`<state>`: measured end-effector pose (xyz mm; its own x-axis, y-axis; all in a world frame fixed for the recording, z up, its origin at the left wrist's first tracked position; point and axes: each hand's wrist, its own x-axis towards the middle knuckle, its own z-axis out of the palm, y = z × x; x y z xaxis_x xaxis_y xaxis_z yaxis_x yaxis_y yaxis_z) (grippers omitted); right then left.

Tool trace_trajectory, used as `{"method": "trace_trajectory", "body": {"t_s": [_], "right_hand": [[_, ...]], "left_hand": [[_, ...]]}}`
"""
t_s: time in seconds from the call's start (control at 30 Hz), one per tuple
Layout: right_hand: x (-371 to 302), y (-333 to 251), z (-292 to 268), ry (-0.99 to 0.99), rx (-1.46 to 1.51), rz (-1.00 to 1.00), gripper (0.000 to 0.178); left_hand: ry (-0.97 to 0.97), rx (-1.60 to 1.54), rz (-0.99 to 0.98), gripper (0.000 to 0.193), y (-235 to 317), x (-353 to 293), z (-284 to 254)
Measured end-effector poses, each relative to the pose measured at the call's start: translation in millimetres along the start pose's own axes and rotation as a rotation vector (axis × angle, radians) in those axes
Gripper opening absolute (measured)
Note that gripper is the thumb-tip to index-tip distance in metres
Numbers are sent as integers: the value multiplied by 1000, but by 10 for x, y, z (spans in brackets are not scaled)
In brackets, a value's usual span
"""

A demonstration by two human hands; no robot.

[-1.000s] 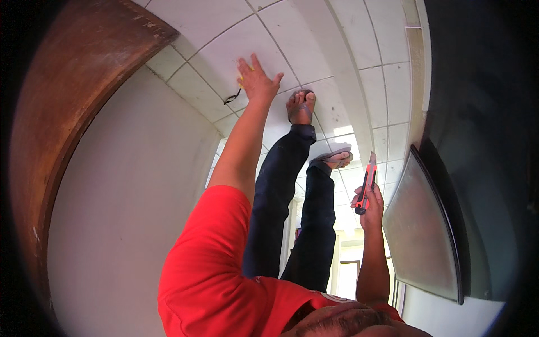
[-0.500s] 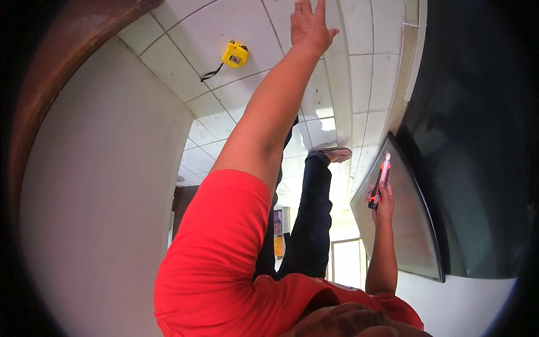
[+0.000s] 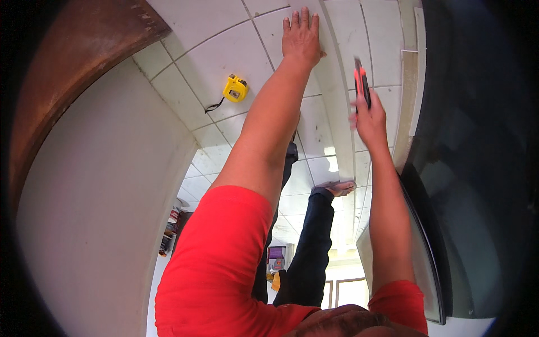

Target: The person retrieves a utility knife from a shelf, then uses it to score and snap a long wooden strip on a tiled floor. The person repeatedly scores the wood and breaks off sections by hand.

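On the white tiled floor, I see the left hand pressed flat, palm down and fingers spread, on a long pale strip that runs along the floor from the top of the view toward the feet. The right hand is closed around a red and black utility knife, whose tip points away from the body and sits just above the right edge of the same strip; I cannot tell whether the blade touches the surface. A yellow tape measure with a black wrist loop lies on a tile to the left of the left forearm, well apart from both hands. Both arms wear short red sleeves. A dark trouser leg ends in a sandalled foot beside the strip. A dark glass panel fills the right side.
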<state>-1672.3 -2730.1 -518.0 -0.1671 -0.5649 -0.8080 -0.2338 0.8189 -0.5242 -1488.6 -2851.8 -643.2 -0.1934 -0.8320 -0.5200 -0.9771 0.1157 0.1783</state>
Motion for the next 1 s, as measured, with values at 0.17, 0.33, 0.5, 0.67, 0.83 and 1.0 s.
{"method": "trace_trajectory", "body": {"t_s": [0.17,0.33,0.5,0.67,0.83,1.0], "right_hand": [[985,-567,336,96,-371,-372,35],[1636,-807,631,173,-450,-491,46],[1843,-832,705,212,-501,-535,45],[1919,-741,683,198,-534,-551,44],[2042,-706,658,234,-568,-601,44],[2007,-774,674,178,-496,-628,45]], "left_hand": [[99,-17,52,103,104,80,88],[57,-18,24,114,55,120,117],[36,-18,38,114,55,117,85],[46,17,30,113,43,110,111],[-2,-10,16,113,99,134,53],[-14,0,9,113,77,130,24]]}}
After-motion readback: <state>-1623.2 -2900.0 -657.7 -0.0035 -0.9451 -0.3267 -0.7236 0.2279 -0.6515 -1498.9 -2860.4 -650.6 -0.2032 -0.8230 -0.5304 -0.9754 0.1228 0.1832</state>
